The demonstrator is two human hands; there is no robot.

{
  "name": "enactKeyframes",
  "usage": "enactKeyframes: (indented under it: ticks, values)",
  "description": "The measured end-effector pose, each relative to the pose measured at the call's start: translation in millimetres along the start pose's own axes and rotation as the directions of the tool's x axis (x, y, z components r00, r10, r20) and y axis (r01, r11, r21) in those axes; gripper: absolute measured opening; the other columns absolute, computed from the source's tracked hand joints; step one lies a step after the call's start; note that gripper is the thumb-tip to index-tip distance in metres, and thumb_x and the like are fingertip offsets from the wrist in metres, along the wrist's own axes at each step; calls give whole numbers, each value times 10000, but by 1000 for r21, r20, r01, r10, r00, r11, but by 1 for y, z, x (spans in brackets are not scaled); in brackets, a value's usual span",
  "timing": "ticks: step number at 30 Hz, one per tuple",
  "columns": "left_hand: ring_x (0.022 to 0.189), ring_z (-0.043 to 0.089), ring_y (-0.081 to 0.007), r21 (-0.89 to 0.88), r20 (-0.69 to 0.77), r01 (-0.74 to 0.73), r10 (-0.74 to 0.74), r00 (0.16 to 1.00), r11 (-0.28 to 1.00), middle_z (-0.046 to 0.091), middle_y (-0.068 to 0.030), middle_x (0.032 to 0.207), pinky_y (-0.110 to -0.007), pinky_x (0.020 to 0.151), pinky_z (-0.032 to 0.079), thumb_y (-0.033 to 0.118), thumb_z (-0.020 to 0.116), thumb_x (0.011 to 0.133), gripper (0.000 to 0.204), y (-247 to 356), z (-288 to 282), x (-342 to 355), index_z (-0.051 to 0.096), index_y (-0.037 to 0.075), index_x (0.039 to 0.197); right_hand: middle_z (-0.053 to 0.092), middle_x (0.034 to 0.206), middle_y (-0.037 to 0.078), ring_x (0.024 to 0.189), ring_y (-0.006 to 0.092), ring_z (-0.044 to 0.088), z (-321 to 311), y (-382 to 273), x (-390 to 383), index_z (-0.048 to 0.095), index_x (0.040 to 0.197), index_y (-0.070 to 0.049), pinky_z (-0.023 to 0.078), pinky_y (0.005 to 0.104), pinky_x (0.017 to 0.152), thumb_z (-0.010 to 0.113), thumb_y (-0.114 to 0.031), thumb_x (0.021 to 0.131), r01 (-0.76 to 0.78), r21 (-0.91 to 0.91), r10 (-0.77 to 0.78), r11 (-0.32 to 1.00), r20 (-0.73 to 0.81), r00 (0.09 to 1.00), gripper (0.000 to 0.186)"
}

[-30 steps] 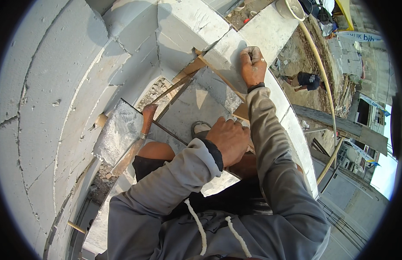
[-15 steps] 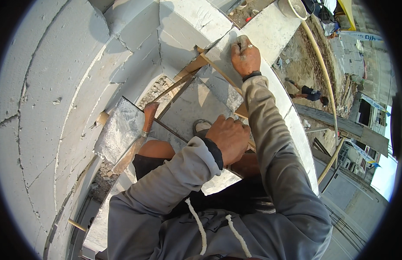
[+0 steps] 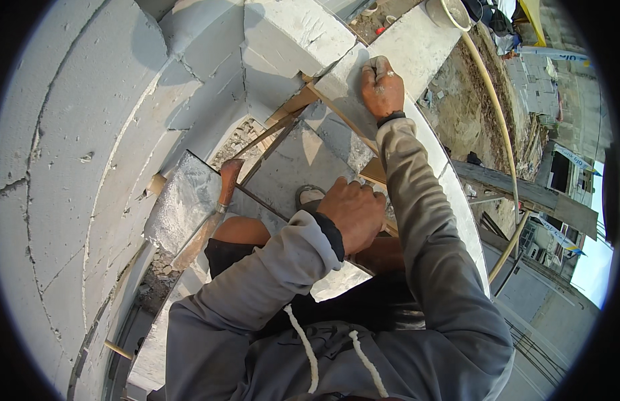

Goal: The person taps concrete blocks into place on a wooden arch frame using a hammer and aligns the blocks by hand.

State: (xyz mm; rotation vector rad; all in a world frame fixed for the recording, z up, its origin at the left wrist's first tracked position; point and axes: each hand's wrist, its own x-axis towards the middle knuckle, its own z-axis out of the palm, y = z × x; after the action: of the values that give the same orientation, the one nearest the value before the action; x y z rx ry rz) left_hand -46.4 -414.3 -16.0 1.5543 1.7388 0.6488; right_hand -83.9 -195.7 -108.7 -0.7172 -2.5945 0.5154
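My right hand (image 3: 383,90) is at a pale grey block ledge (image 3: 347,80) at the upper middle, fingers bent and pressed together against it; anything inside them is hidden. Lower down, my left hand (image 3: 350,214) has curled fingers with its knuckles up, near my right leg; whatever it grips cannot be seen. To its left, a rusty blade tool (image 3: 226,187) with a brown wooden handle lies beside a mortar-crusted slab (image 3: 173,200). My sandalled foot (image 3: 310,195) rests on a grey board (image 3: 283,160) below the ledge.
A cracked grey block wall (image 3: 82,160) curves along the left. A pale bucket (image 3: 447,13) sits at the top of the ledge. A bamboo pole (image 3: 497,100) and a wooden plank (image 3: 524,184) lie beyond the right edge, over dirt and debris lower down.
My right hand has moved up and left along the ledge. My left hand stays nearly still. A person in dark clothes below on the right has dropped out of sight.
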Motion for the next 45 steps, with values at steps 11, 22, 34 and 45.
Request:
enactKeyframes:
  ticks: [11, 22, 34, 45]
  values:
    - [836, 617, -288, -10, 26, 1, 0, 1000, 1000, 628, -144, 849, -393, 774, 437, 297, 640, 794, 318, 0, -2, 5, 597, 8, 920, 604, 717, 185, 686, 398, 591, -19, -25, -35, 532, 886, -70, 462, 448, 622, 511, -99, 800, 51, 186, -87, 981, 192, 978, 93]
    - [841, 616, -282, 3, 119, -1, 1, 993, 1000, 630, -136, 852, -402, 779, 435, 302, 639, 794, 318, -1, -2, 4, 610, 18, 933, 585, 672, 211, 639, 417, 586, -11, -66, -62, 509, 893, -63, 466, 464, 572, 546, -103, 808, 186, 102, -202, 977, 183, 962, 101]
    - [850, 616, -283, 39, 6, 7, -7, 1000, 999, 627, -142, 848, -398, 776, 441, 288, 643, 788, 298, 3, -1, -3, 605, 21, 916, 592, 670, 230, 650, 429, 584, 2, -22, -21, 487, 914, -34, 455, 488, 581, 519, -111, 821, 35, 15, -36, 999, 56, 998, 125]
    - [850, 619, -274, 4, 127, -13, 12, 992, 1000, 631, -139, 857, -398, 770, 442, 288, 644, 786, 310, 4, -1, -4, 605, 16, 931, 599, 687, 205, 652, 407, 599, -17, -58, -66, 523, 866, -34, 474, 429, 575, 520, -63, 798, -56, 246, 28, 968, 114, 993, 74]
